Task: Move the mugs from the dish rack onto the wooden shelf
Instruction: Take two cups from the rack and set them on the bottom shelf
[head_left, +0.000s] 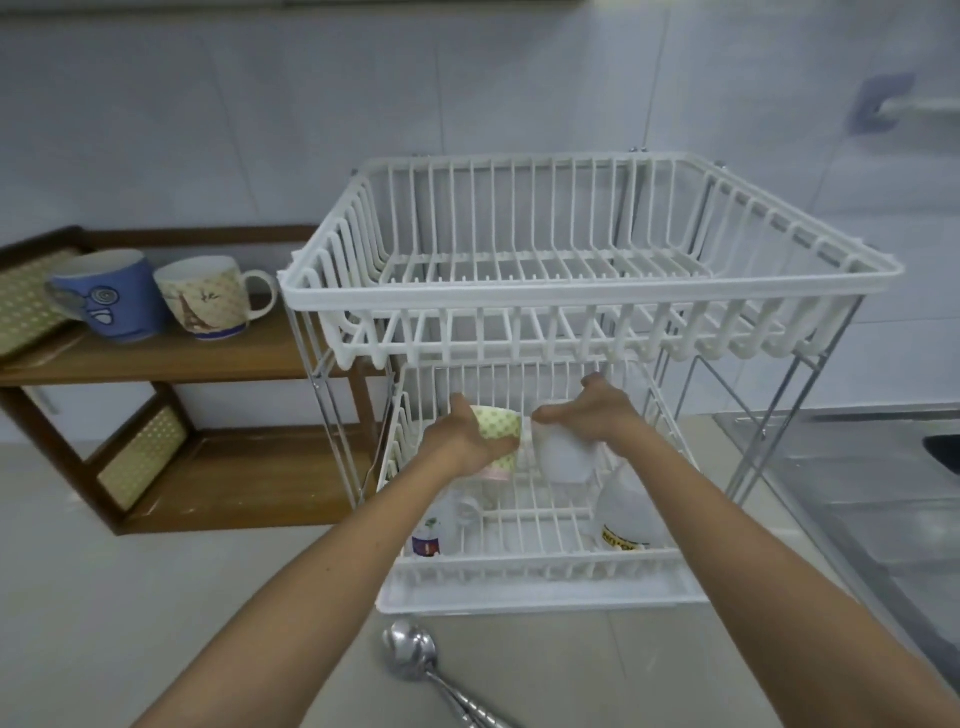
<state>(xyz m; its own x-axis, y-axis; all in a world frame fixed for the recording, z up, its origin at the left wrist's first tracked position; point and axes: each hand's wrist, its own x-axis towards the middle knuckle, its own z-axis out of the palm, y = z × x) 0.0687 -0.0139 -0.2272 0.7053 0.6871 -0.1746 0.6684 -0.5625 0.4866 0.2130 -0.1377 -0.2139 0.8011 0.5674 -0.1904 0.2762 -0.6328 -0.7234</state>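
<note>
A white two-tier dish rack (332, 299) stands on the counter. Both my hands reach into its lower tier. My left hand (457, 439) grips a green-dotted mug (501, 428) with a pink base. My right hand (602, 410) grips a plain white mug (563, 457) beside it. Two more mugs stay on the lower tier: a white mug with a purple print (434, 530) at front left and a white mug with yellow lettering (626, 512) at front right. On the wooden shelf (208, 358) to the left stand a blue mug (111, 296) and a beige Eiffel-tower mug (208, 296).
The rack's upper tier holds nothing. Spoons (415, 660) lie on the counter in front of the rack. A steel sink (883, 499) lies to the right. The shelf's lower board (249, 483) is bare. A tiled wall runs behind everything.
</note>
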